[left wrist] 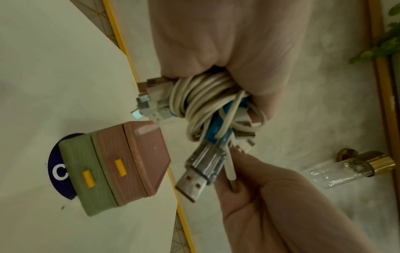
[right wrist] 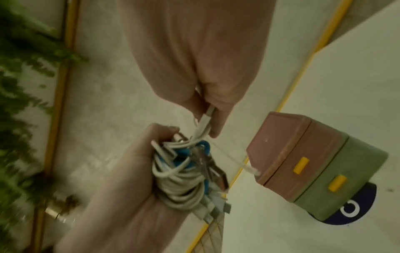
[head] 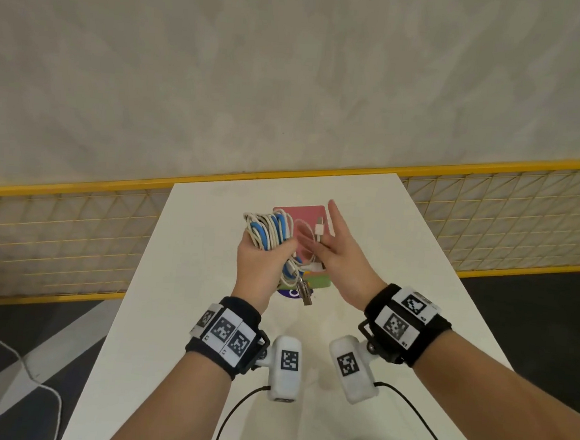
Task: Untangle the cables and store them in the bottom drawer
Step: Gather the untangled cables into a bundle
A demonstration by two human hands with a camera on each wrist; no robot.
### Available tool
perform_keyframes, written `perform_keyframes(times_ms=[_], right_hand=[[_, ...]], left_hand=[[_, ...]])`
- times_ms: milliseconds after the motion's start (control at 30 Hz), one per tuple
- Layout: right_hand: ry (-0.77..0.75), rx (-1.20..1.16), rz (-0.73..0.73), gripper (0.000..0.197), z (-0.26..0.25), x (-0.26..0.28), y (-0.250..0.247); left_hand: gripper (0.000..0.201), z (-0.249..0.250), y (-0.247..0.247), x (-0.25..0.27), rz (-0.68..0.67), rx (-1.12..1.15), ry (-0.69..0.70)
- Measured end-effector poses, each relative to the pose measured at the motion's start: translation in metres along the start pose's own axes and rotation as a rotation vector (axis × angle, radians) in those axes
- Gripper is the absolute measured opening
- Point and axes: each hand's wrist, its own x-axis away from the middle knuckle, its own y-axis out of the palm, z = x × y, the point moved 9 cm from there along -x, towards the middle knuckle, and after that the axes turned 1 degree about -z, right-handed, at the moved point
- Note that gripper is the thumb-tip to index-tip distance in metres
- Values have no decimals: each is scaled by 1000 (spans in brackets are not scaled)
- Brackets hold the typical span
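**Cable bundle held above the drawer unit**

**Head view.** The left hand (head: 261, 262) sits just left of frame centre, fingers curled round the cable bundle (head: 269, 232). White and blue loops project from the top of the fist; metal USB plugs hang below it. The right hand (head: 342, 258) lies just right of the bundle. Its outer fingers are extended toward the upper part of the frame, while thumb and forefinger pinch one white cable (head: 315, 252) at the bundle's right edge. A white connector (head: 319, 231) stands up between the two hands. The drawer unit (head: 311, 211), pink above green, is on the white table (head: 179, 315) behind the hands, mostly covered by them.

**Left wrist view.** The left hand (left wrist: 227, 42) fills the upper centre, closed on the cable bundle (left wrist: 205, 95) at frame centre. The coils emerge below the curled fingers. A USB plug (left wrist: 192, 181) points to the lower left, touching the right hand (left wrist: 281, 205) at the lower right. The drawer unit (left wrist: 116, 164) stands at the left, both drawers shut, partly over a blue round sticker (left wrist: 57, 169).

**Right wrist view.** The right hand (right wrist: 194, 51) occupies the upper centre; its fingertips pinch the white cable (right wrist: 204, 123) just above the bundle. The left hand (right wrist: 125, 179) at the lower left grips the cable bundle (right wrist: 179, 179). The drawer unit (right wrist: 314, 167) is at the right.
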Motion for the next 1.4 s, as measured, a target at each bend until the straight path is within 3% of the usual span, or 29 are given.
perform_keyframes(times_ms=[67,133,300,400,533,633,700,800,867,1000,1100,1200,1300,1400], right_hand=[[-22,61,-66,66,-3,4,10],[-71,183,-119,43,-7,8,19],[-99,291,-124,27,-14,13,19],[-126,317,-50,20,-15,11,8],[-133,260,26,24,-22,12,0],[-123,268,-112,33,-33,17,12],[-73,119,-212,52,-34,23,21],[3,-189,-178,88,-29,26,17],[16,-173,-179,101,-24,25,14],[-49,79,-34,70,-25,17,-12],[-227,501,36,76,-46,7,-22],[-331,819,-70,85,-52,-5,-4],[-207,727,-186,81,-34,-14,3],[-161,599,-241,47,-16,-12,12]], left_hand=[[33,-3,1,0,-17,22,-31],[35,-4,4,0,-47,34,-56],[41,-3,11,1,-175,-6,-74],[47,-5,15,2,-185,-31,-82],[46,-4,21,9,-141,-12,-36],[31,-1,16,8,-94,72,-25],[22,0,10,5,-68,143,-55],[14,2,6,1,-57,153,-65],[13,3,5,1,-53,146,-55],[13,4,-1,0,-81,135,-73],[8,5,1,1,-204,43,-84],[14,8,9,7,-323,-35,-67],[15,14,13,14,-406,10,-58],[15,20,16,19,-463,63,-47]])
